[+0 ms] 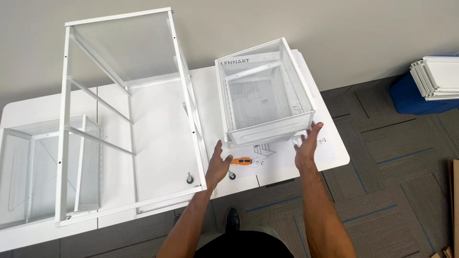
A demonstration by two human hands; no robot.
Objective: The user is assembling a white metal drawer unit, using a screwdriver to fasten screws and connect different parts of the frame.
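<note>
A white mesh drawer basket sits on an instruction sheet on the white table. My right hand is open, its fingertips at the basket's near right corner. Spread and holding nothing, my left hand hovers just short of the basket's near left corner, next to the frame's leg. A small orange screwdriver lies on the sheet between my hands. A tall white metal frame lies on its side to the left.
A second white mesh basket stands at the table's left end, partly inside the frame. Small castors show at the frame's near edge. On the grey carpet at right, stacked white panels rest on a blue box.
</note>
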